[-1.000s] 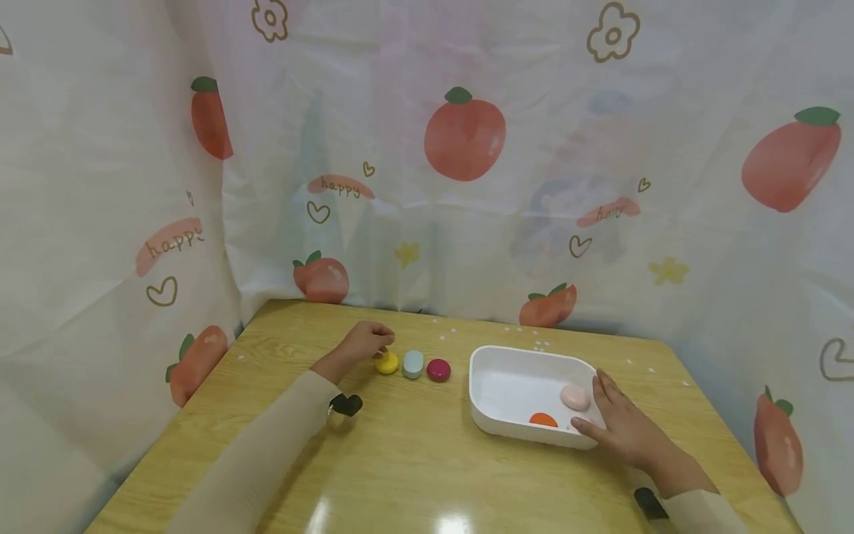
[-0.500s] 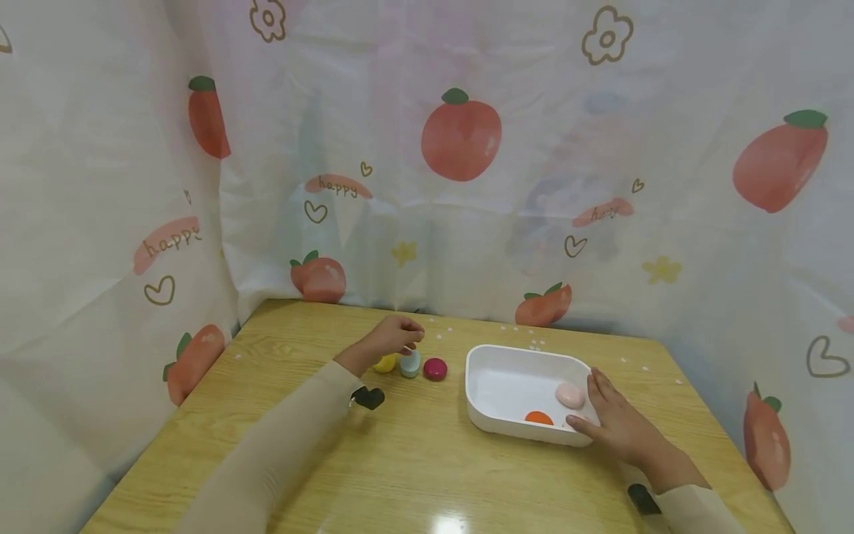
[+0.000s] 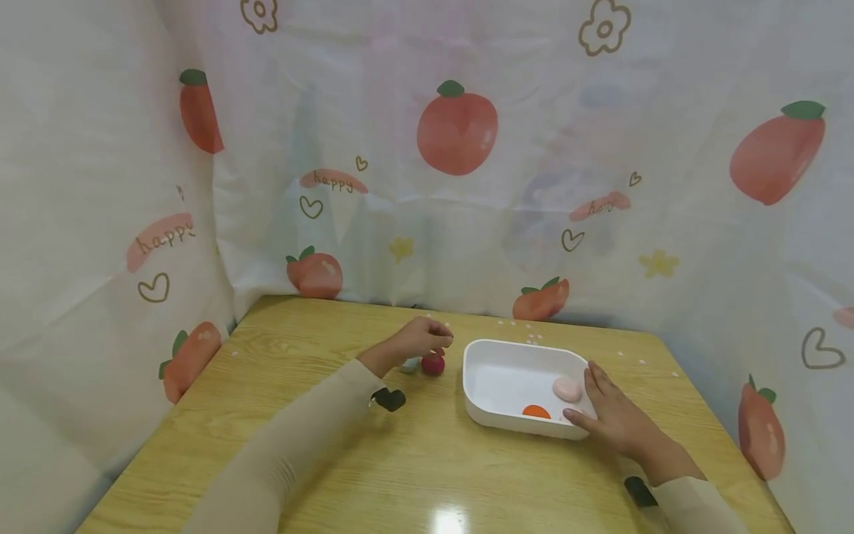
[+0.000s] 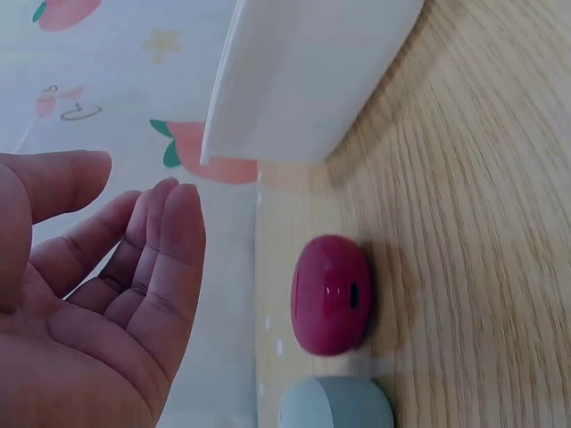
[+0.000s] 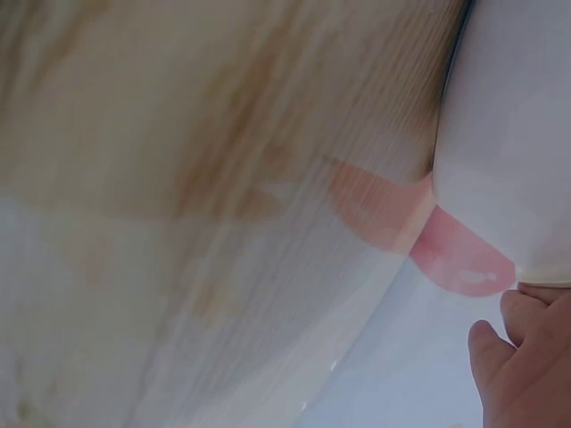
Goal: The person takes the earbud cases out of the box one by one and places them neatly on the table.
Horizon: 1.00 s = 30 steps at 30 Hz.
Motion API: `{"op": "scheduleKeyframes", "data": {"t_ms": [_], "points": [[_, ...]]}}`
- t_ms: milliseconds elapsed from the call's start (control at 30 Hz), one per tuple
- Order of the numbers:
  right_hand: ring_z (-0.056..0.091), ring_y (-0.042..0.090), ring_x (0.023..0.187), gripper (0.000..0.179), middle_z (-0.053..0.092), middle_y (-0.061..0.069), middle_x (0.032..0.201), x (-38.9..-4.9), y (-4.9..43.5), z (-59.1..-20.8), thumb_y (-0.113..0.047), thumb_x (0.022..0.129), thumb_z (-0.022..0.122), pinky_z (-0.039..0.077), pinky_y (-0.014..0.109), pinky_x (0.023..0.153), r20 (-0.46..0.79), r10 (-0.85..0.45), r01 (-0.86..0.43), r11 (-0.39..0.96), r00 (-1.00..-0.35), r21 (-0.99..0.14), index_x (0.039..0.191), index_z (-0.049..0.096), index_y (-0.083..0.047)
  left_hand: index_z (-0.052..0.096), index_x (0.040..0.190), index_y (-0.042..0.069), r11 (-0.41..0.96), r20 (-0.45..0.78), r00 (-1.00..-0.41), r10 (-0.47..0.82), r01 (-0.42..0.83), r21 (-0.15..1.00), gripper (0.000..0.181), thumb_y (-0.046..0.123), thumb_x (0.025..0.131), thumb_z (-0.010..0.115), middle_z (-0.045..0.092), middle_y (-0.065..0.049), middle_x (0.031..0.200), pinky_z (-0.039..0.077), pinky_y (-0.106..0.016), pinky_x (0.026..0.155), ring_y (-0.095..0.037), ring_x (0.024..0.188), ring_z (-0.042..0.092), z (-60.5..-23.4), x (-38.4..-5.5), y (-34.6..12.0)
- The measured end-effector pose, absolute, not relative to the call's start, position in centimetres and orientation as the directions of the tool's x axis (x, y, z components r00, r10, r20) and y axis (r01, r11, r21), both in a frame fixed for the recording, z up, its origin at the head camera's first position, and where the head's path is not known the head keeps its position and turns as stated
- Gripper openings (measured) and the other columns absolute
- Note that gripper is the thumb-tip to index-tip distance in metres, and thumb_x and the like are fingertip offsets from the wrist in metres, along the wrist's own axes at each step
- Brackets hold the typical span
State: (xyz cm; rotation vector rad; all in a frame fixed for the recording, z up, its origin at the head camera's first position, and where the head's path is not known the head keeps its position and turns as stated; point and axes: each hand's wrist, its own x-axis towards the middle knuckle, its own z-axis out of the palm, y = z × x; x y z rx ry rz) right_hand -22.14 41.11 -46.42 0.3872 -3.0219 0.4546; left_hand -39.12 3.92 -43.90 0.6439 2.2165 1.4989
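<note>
In the head view my left hand (image 3: 419, 338) hovers just over a small glossy crimson oval case (image 3: 433, 364). The left wrist view shows that hand's thumb and fingers apart and loosely bent, holding nothing. A seam and a dark slot mark the crimson case (image 4: 332, 294). Beside it lies a pale mint case (image 4: 335, 403), partly covered by the left hand in the head view. My right hand (image 3: 623, 415) rests on the right end of a white box (image 3: 494, 420), fingers fairly straight along the rim and thumb at the front corner.
Inside the box are a pale pink rounded piece (image 3: 567, 389) and an orange one (image 3: 537, 411), the latter partly hidden by the front wall. Small white specks (image 3: 531, 338) dot the back of the wooden table (image 3: 373, 467). A fruit-printed curtain (image 3: 400, 208) hangs behind.
My left hand has moved right, from above the yellow piece, past the mint case, to the crimson case. The yellow piece is now out of sight. My right hand stays at the box.
</note>
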Motion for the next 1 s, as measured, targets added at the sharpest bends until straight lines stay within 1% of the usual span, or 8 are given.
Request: {"op": "scheduleKeyframes", "data": {"t_ms": [100, 233, 333, 467, 633, 767, 1000], "points": [[0.009, 0.048, 0.141, 0.097, 0.0, 0.028, 0.158, -22.3, 41.2, -46.5, -0.052, 0.094, 0.056, 0.021, 0.066, 0.106, 0.097, -0.232, -0.251, 0.927, -0.968, -0.278, 0.147, 0.011, 0.016, 0.066, 0.113, -0.003, 0.316, -0.056, -0.806, 0.589, 0.166, 0.934, 0.025, 0.015, 0.096, 0.063, 0.065, -0.021, 0.11, 0.058, -0.033, 0.073, -0.02, 0.083, 0.066, -43.6, -39.0, 4.7], [0.009, 0.048, 0.141, 0.097, 0.0, 0.027, 0.158, -22.4, 41.4, -46.5, -0.053, 0.094, 0.056, 0.021, 0.066, 0.107, 0.102, -0.225, -0.245, 0.93, -0.969, -0.276, 0.147, 0.01, 0.016, 0.066, 0.112, -0.004, 0.297, -0.051, -0.794, 0.606, 0.166, 0.94, 0.023, 0.014, 0.097, 0.062, 0.064, -0.024, 0.112, 0.058, -0.033, 0.071, -0.022, 0.084, 0.066, -43.2, -38.8, 5.7], [0.008, 0.048, 0.142, 0.097, 0.0, 0.027, 0.158, -22.5, 41.5, -46.4, -0.052, 0.094, 0.056, 0.02, 0.066, 0.107, 0.102, -0.225, -0.245, 0.927, -0.969, -0.283, 0.148, 0.01, 0.015, 0.067, 0.109, -0.002, 0.277, -0.056, -0.787, 0.615, 0.149, 0.949, 0.02, 0.013, 0.096, 0.063, 0.066, -0.022, 0.107, 0.058, -0.033, 0.07, -0.023, 0.083, 0.066, -43.0, -38.7, 6.4], [0.007, 0.048, 0.142, 0.098, -0.001, 0.028, 0.158, -22.4, 41.5, -46.4, -0.052, 0.095, 0.056, 0.02, 0.066, 0.106, 0.094, -0.228, -0.245, 0.926, -0.969, -0.287, 0.148, 0.009, 0.015, 0.067, 0.108, -0.001, 0.271, -0.081, -0.758, 0.647, 0.13, 0.954, 0.019, 0.013, 0.095, 0.064, 0.066, -0.018, 0.103, 0.059, -0.034, 0.071, -0.023, 0.084, 0.066, -42.7, -38.2, 7.3], [0.008, 0.048, 0.142, 0.097, 0.001, 0.028, 0.157, -22.3, 41.5, -46.4, -0.052, 0.094, 0.056, 0.02, 0.066, 0.106, 0.097, -0.227, -0.245, 0.927, -0.969, -0.282, 0.148, 0.01, 0.015, 0.066, 0.112, -0.001, 0.323, -0.127, -0.701, 0.701, 0.153, 0.934, 0.023, 0.016, 0.097, 0.063, 0.065, -0.02, 0.11, 0.059, -0.034, 0.07, -0.024, 0.088, 0.067, -41.9, -37.0, 8.2], [0.008, 0.048, 0.141, 0.098, 0.001, 0.029, 0.157, -22.2, 41.3, -46.4, -0.052, 0.094, 0.056, 0.02, 0.067, 0.106, 0.096, -0.225, -0.244, 0.926, -0.97, -0.289, 0.147, 0.01, 0.015, 0.066, 0.114, 0.0, 0.366, -0.172, -0.662, 0.729, 0.165, 0.916, 0.024, 0.016, 0.097, 0.063, 0.064, -0.02, 0.114, 0.059, -0.034, 0.069, -0.021, 0.089, 0.067, -41.3, -36.3, 8.7], [0.009, 0.049, 0.141, 0.099, 0.002, 0.029, 0.157, -22.1, 41.1, -46.4, -0.054, 0.093, 0.056, 0.019, 0.067, 0.107, 0.08, -0.215, -0.229, 0.926, -0.973, -0.3, 0.147, 0.011, 0.016, 0.065, 0.117, 0.0, 0.374, -0.191, -0.601, 0.776, 0.194, 0.907, 0.026, 0.016, 0.097, 0.063, 0.063, -0.021, 0.118, 0.058, -0.033, 0.072, -0.021, 0.093, 0.066, -41.1, -35.7, 9.5]]}}
